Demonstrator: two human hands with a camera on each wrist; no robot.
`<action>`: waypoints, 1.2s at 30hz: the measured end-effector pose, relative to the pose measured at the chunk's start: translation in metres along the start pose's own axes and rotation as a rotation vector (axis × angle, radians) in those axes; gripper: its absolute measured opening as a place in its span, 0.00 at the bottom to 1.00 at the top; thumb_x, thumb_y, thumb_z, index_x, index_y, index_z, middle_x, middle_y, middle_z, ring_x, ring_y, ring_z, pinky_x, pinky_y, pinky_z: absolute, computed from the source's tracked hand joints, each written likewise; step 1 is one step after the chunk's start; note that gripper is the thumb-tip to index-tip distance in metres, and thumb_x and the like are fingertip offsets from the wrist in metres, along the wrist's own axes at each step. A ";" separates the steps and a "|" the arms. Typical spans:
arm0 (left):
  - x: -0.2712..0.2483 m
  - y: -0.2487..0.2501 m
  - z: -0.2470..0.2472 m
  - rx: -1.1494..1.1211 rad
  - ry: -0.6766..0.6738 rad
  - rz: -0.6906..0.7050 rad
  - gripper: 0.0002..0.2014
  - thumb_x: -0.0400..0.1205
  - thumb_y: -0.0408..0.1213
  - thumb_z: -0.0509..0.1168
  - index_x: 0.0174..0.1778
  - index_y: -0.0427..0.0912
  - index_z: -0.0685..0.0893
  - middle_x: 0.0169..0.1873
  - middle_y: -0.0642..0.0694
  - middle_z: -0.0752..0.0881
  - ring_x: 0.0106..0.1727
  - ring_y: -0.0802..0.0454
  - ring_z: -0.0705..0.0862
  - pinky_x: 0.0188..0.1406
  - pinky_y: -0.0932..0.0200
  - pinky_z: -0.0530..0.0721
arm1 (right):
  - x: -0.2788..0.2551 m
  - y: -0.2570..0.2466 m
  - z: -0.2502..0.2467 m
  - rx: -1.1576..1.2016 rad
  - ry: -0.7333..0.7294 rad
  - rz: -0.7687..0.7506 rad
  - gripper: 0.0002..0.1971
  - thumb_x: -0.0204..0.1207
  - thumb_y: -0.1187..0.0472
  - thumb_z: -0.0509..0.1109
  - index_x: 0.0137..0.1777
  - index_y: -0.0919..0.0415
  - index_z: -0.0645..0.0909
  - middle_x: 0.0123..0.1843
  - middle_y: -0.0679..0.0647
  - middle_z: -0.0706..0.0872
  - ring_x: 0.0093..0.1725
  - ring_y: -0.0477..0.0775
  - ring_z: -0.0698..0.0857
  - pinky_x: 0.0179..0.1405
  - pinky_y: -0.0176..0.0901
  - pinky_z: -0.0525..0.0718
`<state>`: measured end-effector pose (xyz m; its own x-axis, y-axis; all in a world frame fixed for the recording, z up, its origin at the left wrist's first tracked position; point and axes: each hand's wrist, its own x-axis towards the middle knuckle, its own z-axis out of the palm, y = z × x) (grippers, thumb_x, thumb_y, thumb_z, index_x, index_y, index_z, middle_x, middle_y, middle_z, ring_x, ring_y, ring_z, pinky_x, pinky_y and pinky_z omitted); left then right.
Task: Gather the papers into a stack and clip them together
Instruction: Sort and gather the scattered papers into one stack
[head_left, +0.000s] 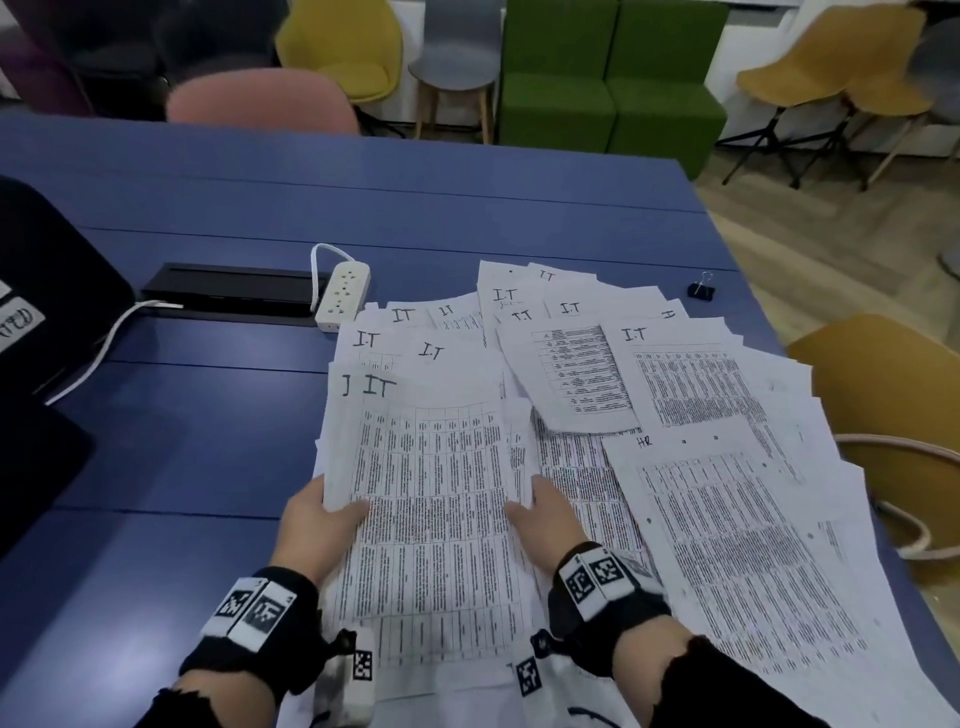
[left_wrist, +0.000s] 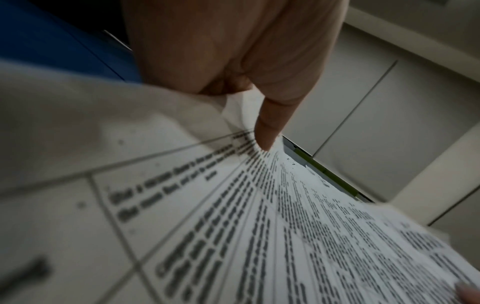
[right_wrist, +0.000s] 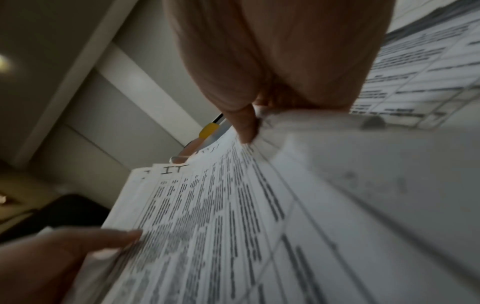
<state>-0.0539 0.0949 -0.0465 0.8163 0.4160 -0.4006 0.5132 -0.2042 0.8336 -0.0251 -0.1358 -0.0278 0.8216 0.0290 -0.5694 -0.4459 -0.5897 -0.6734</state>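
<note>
Many printed white sheets (head_left: 691, 395), marked "IT" or "HR", lie fanned over the right half of the blue table (head_left: 208, 415). Both hands hold a small stack of these papers (head_left: 431, 493) raised near me. My left hand (head_left: 332, 514) grips its left edge, thumb on top, as the left wrist view shows with the thumb (left_wrist: 265, 131) on the stack (left_wrist: 233, 226). My right hand (head_left: 540, 514) grips the right edge, its thumb (right_wrist: 244, 125) pressing the stack (right_wrist: 207, 226). A black binder clip (head_left: 701, 289) sits on the table beyond the far right sheets.
A white power strip (head_left: 343, 296) with its cord lies by a black cable tray (head_left: 234, 291) left of the papers. A dark bag (head_left: 47, 312) occupies the table's left edge. Chairs and green seats stand behind; a yellow chair (head_left: 893, 389) is at the right.
</note>
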 end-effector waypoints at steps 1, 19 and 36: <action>-0.001 0.000 0.000 0.012 -0.005 0.007 0.14 0.80 0.29 0.69 0.60 0.44 0.81 0.49 0.46 0.88 0.47 0.48 0.86 0.43 0.56 0.82 | 0.000 -0.001 0.002 0.000 -0.014 -0.011 0.25 0.85 0.56 0.58 0.79 0.62 0.59 0.73 0.54 0.72 0.72 0.54 0.73 0.69 0.45 0.70; 0.010 0.035 0.011 -0.256 -0.373 -0.027 0.16 0.78 0.30 0.72 0.62 0.37 0.83 0.56 0.43 0.91 0.61 0.45 0.88 0.71 0.40 0.77 | -0.002 0.027 -0.047 0.325 -0.061 0.025 0.65 0.50 0.34 0.82 0.83 0.57 0.51 0.60 0.50 0.79 0.54 0.52 0.81 0.78 0.62 0.66; -0.010 0.043 0.055 -0.080 -0.340 0.021 0.13 0.76 0.29 0.73 0.56 0.40 0.84 0.50 0.40 0.91 0.56 0.39 0.88 0.62 0.44 0.83 | -0.028 0.073 -0.102 0.217 0.077 -0.047 0.05 0.79 0.60 0.68 0.52 0.57 0.77 0.49 0.58 0.87 0.43 0.52 0.86 0.46 0.49 0.87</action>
<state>-0.0252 0.0333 -0.0271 0.8749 0.0908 -0.4756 0.4840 -0.1344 0.8647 -0.0447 -0.2624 -0.0130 0.8645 -0.0145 -0.5025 -0.4653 -0.4012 -0.7890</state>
